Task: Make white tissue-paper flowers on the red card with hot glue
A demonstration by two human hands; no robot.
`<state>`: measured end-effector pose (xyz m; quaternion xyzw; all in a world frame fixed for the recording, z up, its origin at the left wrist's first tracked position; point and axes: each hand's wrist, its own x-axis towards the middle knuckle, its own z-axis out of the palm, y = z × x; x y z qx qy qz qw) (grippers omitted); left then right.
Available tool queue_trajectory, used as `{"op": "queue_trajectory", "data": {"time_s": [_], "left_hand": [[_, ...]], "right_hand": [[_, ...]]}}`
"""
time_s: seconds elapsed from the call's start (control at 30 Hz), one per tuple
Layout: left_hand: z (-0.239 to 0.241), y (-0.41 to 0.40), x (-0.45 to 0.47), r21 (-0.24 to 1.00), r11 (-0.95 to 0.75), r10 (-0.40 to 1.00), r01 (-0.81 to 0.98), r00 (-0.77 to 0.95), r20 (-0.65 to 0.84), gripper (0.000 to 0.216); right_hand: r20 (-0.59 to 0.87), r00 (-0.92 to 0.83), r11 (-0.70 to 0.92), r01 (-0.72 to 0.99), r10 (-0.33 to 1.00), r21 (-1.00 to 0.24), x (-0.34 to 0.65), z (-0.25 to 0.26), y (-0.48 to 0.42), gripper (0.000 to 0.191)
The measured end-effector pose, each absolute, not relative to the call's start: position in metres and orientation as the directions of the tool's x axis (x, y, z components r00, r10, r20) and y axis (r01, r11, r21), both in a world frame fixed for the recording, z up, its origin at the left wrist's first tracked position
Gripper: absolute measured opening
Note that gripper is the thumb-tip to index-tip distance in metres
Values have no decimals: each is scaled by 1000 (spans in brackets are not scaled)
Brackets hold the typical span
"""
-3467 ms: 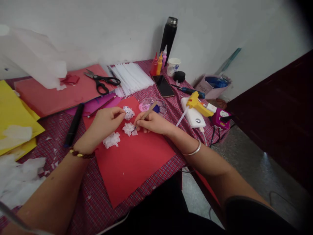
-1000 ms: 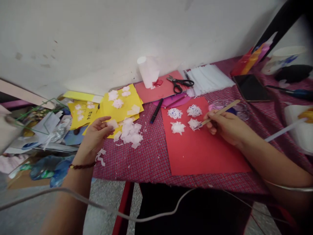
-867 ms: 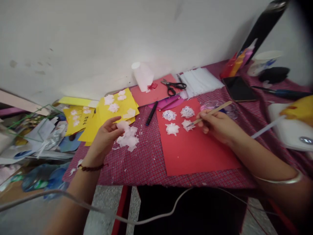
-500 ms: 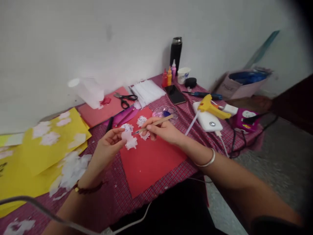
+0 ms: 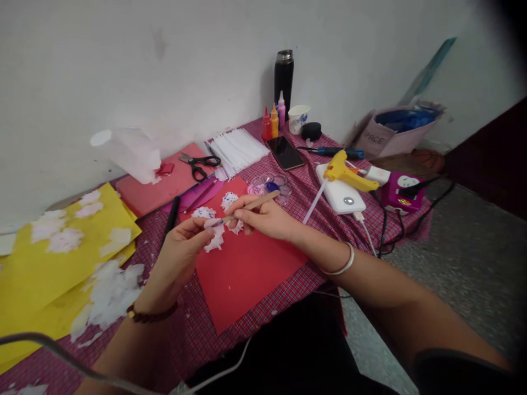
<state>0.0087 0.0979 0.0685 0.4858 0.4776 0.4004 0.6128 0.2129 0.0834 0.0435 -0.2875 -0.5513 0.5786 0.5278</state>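
Observation:
Between the thumb and fingers of my left hand point(image 5: 181, 249) is a small pale pink paper piece point(image 5: 211, 223). My right hand point(image 5: 267, 220) grips a paintbrush point(image 5: 263, 199) by its wooden handle, pen-fashion, with the dark bristle tip on the paper piece. Both hands are above the upper part of a red paper sheet point(image 5: 251, 274). On that sheet lie several white ruffled paper flowers point(image 5: 229, 201), some specked with blue. Just beyond my right hand, a clear flower-shaped palette point(image 5: 284, 184) holds pink and dark blue paint.
Yellow sheets point(image 5: 28, 274) with paper flowers and white scraps point(image 5: 113, 293) lie left. Black scissors point(image 5: 201, 164), white sticks point(image 5: 239, 153), paint bottles point(image 5: 267, 126), a phone point(image 5: 285, 152) and a cup point(image 5: 298, 119) stand behind. A yellow glue gun point(image 5: 346, 174) rests on a white power bank point(image 5: 340, 197) at right.
The brush tip has moved left onto the paper piece, which now looks more tilted. My view has shifted slightly, so the tabletop things appear further left. Both hands keep their grips.

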Motion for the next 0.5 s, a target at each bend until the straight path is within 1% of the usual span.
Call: {"op": "queue_trajectory", "data": {"time_s": [0.17, 0.27, 0.4, 0.5], "left_hand": [[67, 99, 8, 985, 172, 962, -15, 218, -164, 22], [66, 100, 9, 984, 178, 964, -22, 205, -169, 22], [69, 103, 12, 969, 216, 962, -124, 199, -189, 17], [75, 108, 18, 956, 218, 956, -194, 241, -169, 10]], "right_hand": [[239, -260, 161, -288, 936, -944, 214, 44, 85, 10], [241, -246, 166, -291, 939, -942, 214, 44, 86, 9], [249, -213, 179, -301, 945, -937, 215, 44, 87, 13], [268, -160, 198, -356, 950, -913, 217, 47, 87, 19]]}}
